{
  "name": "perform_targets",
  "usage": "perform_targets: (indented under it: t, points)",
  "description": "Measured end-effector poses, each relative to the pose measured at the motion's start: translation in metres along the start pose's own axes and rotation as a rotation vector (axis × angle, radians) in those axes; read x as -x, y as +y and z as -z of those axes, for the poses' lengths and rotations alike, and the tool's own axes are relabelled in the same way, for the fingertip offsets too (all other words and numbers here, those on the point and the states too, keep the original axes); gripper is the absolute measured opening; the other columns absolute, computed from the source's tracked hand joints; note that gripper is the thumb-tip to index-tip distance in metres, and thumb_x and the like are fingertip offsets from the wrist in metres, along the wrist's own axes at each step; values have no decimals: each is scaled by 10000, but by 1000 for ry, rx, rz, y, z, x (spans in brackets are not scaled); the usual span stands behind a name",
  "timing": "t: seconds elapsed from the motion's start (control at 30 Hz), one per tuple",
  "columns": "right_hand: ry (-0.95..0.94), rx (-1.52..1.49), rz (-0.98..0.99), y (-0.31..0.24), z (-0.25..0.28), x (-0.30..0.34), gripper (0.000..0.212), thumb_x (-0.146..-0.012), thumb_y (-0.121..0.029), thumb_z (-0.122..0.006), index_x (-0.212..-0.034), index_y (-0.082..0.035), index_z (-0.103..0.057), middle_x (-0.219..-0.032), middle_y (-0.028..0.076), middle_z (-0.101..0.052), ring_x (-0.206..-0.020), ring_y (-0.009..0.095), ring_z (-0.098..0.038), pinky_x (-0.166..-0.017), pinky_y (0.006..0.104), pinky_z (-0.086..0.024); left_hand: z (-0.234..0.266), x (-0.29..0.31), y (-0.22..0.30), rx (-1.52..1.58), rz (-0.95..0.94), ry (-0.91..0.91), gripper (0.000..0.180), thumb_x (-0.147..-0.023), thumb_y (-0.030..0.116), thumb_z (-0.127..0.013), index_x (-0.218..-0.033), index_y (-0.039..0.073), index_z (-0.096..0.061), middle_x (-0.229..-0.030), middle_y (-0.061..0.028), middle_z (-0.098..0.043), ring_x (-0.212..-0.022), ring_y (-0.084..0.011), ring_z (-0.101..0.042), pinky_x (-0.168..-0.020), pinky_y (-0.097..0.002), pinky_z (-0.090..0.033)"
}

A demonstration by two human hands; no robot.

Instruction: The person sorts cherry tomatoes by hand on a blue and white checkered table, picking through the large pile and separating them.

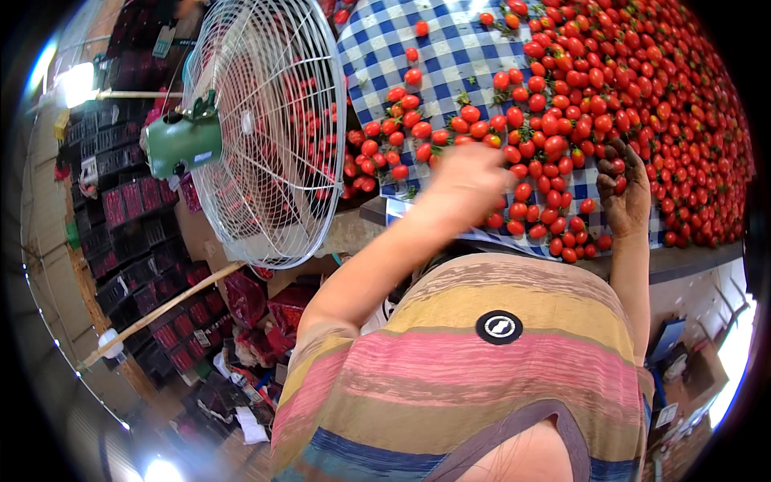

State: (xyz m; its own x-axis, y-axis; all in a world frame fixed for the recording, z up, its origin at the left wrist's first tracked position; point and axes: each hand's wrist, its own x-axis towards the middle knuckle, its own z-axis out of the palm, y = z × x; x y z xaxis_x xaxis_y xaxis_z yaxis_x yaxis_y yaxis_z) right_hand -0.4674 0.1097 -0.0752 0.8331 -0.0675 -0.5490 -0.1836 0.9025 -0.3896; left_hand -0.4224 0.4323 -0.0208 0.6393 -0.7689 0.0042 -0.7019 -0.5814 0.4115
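Small red cherry tomatoes (554, 145) lie loose over a table covered with a blue-and-white checked cloth (430, 52). My left hand (474, 178) is over the near edge of the scattered tomatoes, smeared by motion, so its fingers and anything in them cannot be made out. To the right, my right hand (630, 197) curls its darkly stained fingers around one or two cherry tomatoes, beside the dense heap (691, 136). A few tomatoes still have green stems, and small green bits lie on the cloth.
A large wire-cage fan (269, 132) with a green motor (183, 145) stands close on the left. Dark crates (144, 201) with red contents are stacked beyond it. A wooden pole (173, 309) slants below the fan. Cardboard boxes (699, 369) sit at the lower right.
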Motion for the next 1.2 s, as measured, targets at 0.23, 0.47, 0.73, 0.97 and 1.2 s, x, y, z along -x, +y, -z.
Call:
perform_targets:
  t: [0.23, 0.47, 0.73, 0.97, 1.2]
  points:
    - [121, 123, 213, -19, 8, -3, 317, -1044, -159, -504, -1282, 31, -591, -1022, 83, -603, -744, 137, -516, -540, 226, -415, -92, -89, 79, 153, -749, -103, 233, -726, 354, -744, -873, 174, -722, -1032, -30, -601, -1111, -227, -525, -934, -490, -406]
    - [-73, -132, 92, -20, 9, 0, 262, -1031, -142, -532, -1215, 28, -608, -968, 101, -592, -705, 138, -488, -518, 236, -381, -76, -39, 35, 260, -524, -47, 348, -608, 266, -818, -903, 161, -666, -1039, -44, -567, -1135, -270, -514, -990, -487, -356]
    - [-50, -129, 82, -16, -1, 6, 266, -1021, -142, -536, -1219, 19, -612, -1009, 116, -588, -735, 161, -476, -527, 235, -381, 31, 53, -52, -178, 433, -213, 512, -745, 290, -818, -1219, 164, -669, -1353, -150, -542, -1340, -386, -449, -1031, -556, -433]
    - [-126, -129, 44, -14, 1, 0, 285, -1026, -139, -522, -1233, 39, -603, -1026, 126, -599, -748, 164, -477, -537, 241, -395, 8, -18, -2, -20, 147, 9, 545, -677, 181, -796, -1197, 107, -651, -1271, -176, -600, -1164, -351, -597, -920, -496, -515]
    - [36, -77, 203, -26, 19, -5, 281, -1043, -178, -508, -1207, 27, -609, -963, 91, -602, -706, 124, -481, -493, 226, -378, -91, -169, 33, -81, -237, 400, 455, -748, 378, -760, -1150, 190, -658, -1408, -126, -506, -1398, -361, -378, -1090, -745, -257]
